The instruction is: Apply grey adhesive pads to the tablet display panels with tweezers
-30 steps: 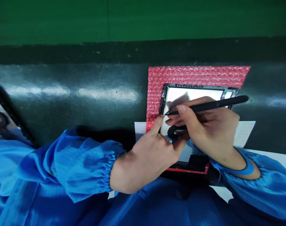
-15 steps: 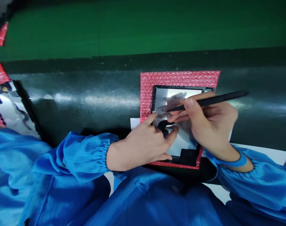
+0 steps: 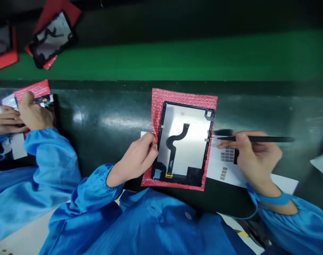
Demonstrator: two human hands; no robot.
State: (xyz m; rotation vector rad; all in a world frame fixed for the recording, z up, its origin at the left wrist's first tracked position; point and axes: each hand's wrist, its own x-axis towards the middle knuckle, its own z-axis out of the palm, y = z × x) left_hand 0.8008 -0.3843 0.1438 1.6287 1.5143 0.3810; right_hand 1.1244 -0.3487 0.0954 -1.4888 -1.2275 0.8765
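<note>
One panel (image 3: 184, 145): flat on red bubble wrap (image 3: 159, 109)
Left hand (image 3: 136, 159): clamped on the wrap's edge
Right hand (image 3: 257, 157): clamped on a stylus (image 3: 270, 139), over a label sheet (image 3: 225, 173)
Hands: apart

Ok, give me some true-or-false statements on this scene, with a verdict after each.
1. The left hand rests on the edge of the red bubble wrap. True.
2. The right hand presses the tip of the black stylus onto the tablet panel. False: the stylus is held off to the right of the panel, over a paper sheet with small grey patches.
3. The tablet panel lies on the red bubble wrap. True.
4. No other person's hands are in view. False: a co-worker's hands are at work at the far left.
</note>
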